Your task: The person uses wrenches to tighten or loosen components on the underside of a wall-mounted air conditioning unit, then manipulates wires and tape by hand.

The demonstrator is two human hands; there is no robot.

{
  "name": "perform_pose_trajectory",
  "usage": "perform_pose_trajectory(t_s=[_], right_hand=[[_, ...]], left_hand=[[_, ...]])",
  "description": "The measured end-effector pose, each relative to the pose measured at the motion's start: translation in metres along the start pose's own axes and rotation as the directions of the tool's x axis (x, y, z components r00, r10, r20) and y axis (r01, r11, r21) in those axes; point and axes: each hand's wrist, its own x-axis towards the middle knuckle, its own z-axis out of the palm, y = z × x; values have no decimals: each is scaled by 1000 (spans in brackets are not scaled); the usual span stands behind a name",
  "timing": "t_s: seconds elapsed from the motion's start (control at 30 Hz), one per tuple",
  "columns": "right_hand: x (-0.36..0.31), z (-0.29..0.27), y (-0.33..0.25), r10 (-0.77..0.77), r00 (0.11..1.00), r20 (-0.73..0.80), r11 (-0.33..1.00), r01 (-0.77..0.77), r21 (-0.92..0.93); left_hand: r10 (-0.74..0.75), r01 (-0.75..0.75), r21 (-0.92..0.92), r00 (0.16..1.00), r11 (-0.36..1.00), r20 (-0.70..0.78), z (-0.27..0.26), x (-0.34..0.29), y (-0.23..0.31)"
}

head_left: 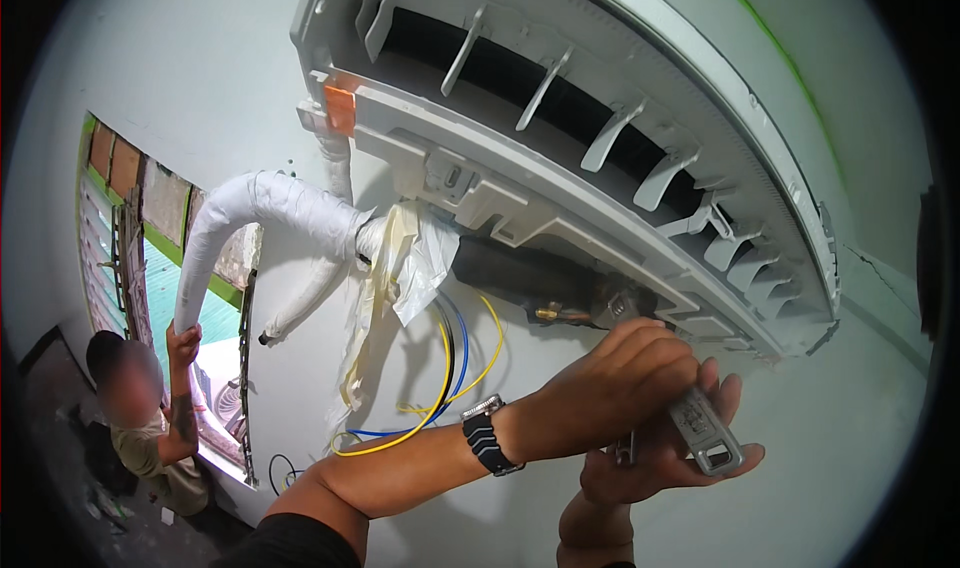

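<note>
We locate the metal tool (708,433) below the lower edge of the white air-conditioner unit (470,133). Our left grip (640,373) is clenched around the tool, with a wristwatch (488,448) on that arm. Our right grip (655,470) lies beneath the tool's slotted end, fingers showing behind it (we cannot tell whether they close on it). To the left of our hands, a brass fitting (547,314) sits beside a black sleeve (520,273), which runs along the unit's underside. Yellow wire (497,333) and blue wire (463,343) hang in loops below. Farther left, a co-worker (160,448) raises a hand to the white-wrapped pipe (270,198) near the window opening (165,230).
</note>
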Motion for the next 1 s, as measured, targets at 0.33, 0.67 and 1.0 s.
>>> perform_pose_trajectory(t_s=[0.33, 0.67, 1.0], right_hand=[[-6, -6, 14, -147, 989, -27, 989, 147, -12], [-1, -9, 7, -103, 994, 45, 994, 104, -30], [5, -21, 6, -112, 989, 93, 968, 130, -214]], left_hand=[[-40, 43, -66, 998, 997, 57, -3, 1, 3], [-87, 106, -57, 960, 993, 265, 1, -5, -2], [-21, 17, 24, 991, 1000, 134, -5, -4, 2]])
